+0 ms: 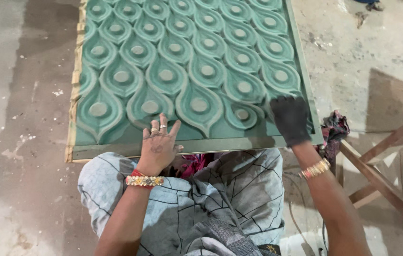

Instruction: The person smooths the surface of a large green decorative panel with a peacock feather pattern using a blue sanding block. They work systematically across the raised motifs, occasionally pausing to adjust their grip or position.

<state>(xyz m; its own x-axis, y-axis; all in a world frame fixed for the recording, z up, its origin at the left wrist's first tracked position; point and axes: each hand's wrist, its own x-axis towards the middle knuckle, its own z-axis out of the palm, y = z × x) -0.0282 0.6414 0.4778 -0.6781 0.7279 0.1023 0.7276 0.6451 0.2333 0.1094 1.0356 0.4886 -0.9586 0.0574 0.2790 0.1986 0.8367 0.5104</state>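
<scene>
A large green carved panel (187,57) with rows of raised teardrop shapes lies flat before me. My left hand (159,142) rests palm down on its near edge, fingers spread, with rings and a beaded bracelet at the wrist. My right hand (290,119) wears a dark glove and presses flat on the panel's lower right corner; whether anything lies under the palm is hidden. A gold bangle sits on that wrist. My knees, covered in grey patterned cloth (201,194), are tucked against the panel's edge.
The panel lies on a dusty concrete floor (17,142). A wooden frame (386,166) stands at the right, with a crumpled dark rag (335,127) beside the panel's corner. A pink cloth (194,163) shows near my lap.
</scene>
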